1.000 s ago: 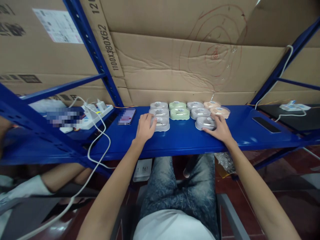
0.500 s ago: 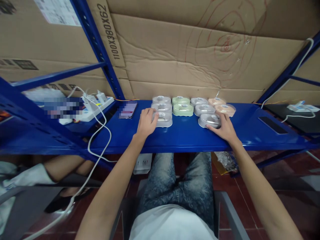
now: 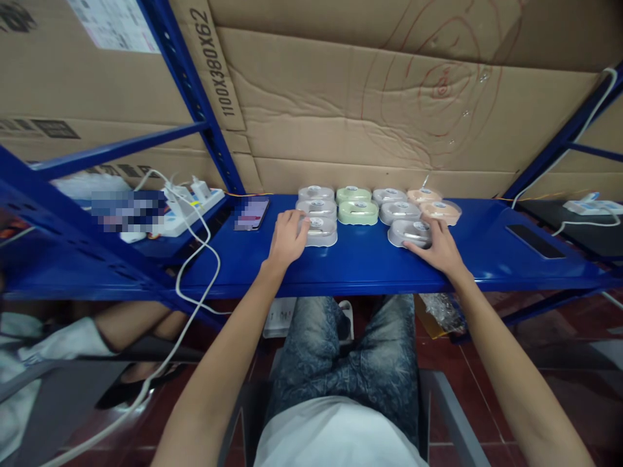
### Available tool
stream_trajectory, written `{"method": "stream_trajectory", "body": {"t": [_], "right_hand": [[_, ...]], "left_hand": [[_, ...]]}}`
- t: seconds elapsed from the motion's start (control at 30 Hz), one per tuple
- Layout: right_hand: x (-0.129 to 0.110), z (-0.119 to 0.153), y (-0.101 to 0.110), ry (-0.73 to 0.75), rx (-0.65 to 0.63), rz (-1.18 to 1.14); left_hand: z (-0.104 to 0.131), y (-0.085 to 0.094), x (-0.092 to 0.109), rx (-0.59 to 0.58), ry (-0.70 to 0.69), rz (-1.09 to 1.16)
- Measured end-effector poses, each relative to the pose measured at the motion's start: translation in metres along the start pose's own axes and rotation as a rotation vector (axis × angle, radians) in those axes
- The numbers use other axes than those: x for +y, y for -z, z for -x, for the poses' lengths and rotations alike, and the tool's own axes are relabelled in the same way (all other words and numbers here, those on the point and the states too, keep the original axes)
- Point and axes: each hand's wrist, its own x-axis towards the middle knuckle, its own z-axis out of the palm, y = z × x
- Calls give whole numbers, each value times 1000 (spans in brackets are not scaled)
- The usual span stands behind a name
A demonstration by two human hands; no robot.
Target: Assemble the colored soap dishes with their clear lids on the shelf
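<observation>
Several small rounded plastic cases with clear domed lids stand in columns on the blue shelf (image 3: 350, 269). My left hand (image 3: 289, 237) rests against the left end of the front grey case (image 3: 322, 232), fingers loosely bent and thumb apart. Another grey case (image 3: 407, 235) stands nearest me on the right; my right hand (image 3: 440, 250) grips its right end, thumb in front and fingers behind. A green case (image 3: 358, 213) sits between the two grey columns. At the far right is a peach case (image 3: 444, 212), partly behind my right fingers. What the cases contain is unclear.
A phone (image 3: 252, 214) lies left of the cases. White cables run from a power strip (image 3: 195, 211) and hang over the shelf edge. A dark flat strip (image 3: 535, 241) lies on the right. Cardboard (image 3: 302, 97) backs the shelf. A person's leg (image 3: 129, 324) shows at lower left.
The view has shifted slightly. Both hands keep the same places on the cases. A white shoe now shows under the shelf between my legs.
</observation>
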Motion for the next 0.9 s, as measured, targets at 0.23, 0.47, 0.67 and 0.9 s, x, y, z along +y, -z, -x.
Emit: {"method": "stream_trajectory", "body": {"t": [0.23, 0.47, 0.67, 0.9], "right_hand": [[-2, 0, 1, 11, 5, -5], [-6, 0, 3, 8, 6, -6], [-4, 0, 2, 19, 8, -4], [-3, 0, 1, 14, 15, 5]], "left_hand": [[0, 0, 0, -9, 0, 1], [-1, -1, -1, -11, 8, 9], [0, -1, -1, -10, 4, 9], [-1, -2, -4, -11, -3, 5]]}}
